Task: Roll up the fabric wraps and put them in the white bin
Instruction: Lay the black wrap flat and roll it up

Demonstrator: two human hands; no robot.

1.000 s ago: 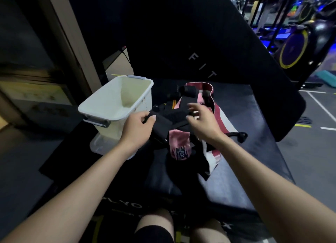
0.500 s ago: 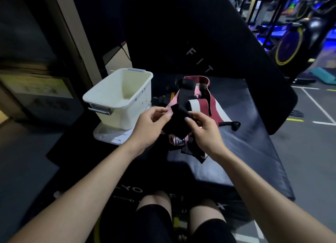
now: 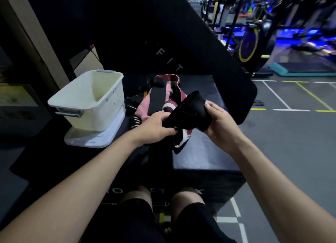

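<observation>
A black fabric wrap [image 3: 189, 111] is held up between both hands above the black padded box [image 3: 205, 151]. My left hand [image 3: 156, 128] grips its lower left end; my right hand [image 3: 220, 122] holds its right side, thumb on the upper edge. Behind and under it lies a heap of pink, dark red and black wraps [image 3: 160, 97], one end hanging off the box front. The white bin [image 3: 87, 100] stands at the left on its white lid [image 3: 91, 139], and nothing shows inside it.
A large black pad marked FIT [image 3: 163, 42] leans behind the box. Gym machines [image 3: 254, 42] stand on the grey floor at the right. A wall and door frame are on the left. My knees [image 3: 163, 197] are below the box front.
Both hands lifted the black wrap off the heap and carried it up and to the right. The wrap is now spread wider between them.
</observation>
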